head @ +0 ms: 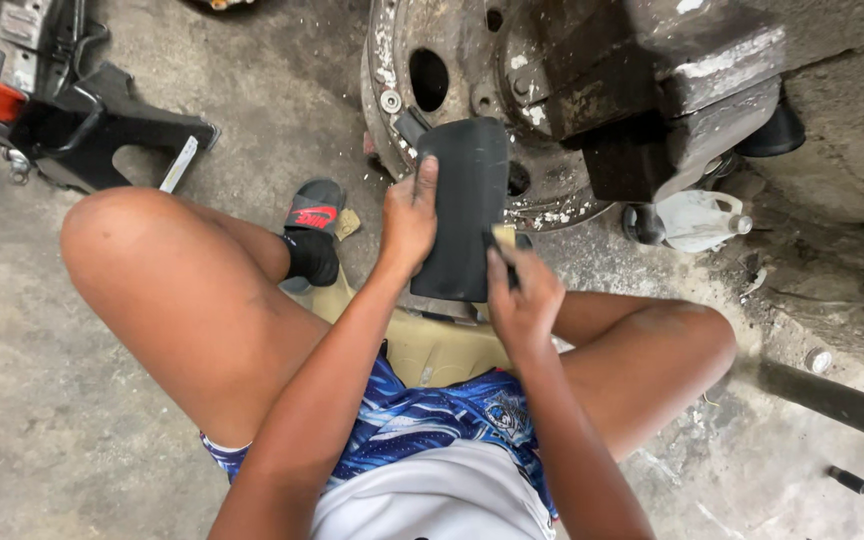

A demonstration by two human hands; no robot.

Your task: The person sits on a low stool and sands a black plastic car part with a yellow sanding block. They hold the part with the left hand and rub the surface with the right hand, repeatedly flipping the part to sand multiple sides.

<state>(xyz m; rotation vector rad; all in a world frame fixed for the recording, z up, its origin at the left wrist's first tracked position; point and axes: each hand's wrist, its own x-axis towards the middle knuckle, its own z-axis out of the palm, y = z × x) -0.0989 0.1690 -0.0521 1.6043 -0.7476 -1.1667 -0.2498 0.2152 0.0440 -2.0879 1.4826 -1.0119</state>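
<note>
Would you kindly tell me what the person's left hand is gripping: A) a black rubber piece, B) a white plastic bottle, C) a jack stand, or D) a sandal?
A: the left hand clasps the black rubber piece by its edge, in front of the rusty wheel hub.

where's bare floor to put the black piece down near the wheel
Bare concrete lies at lower left, bordered by the left knee and the black jack stand. Another strip sits at lower right, between the right knee and the dark pipe. It is crowded by the steel wheel, where both hands hold the black piece, beside the white bottle.
</note>
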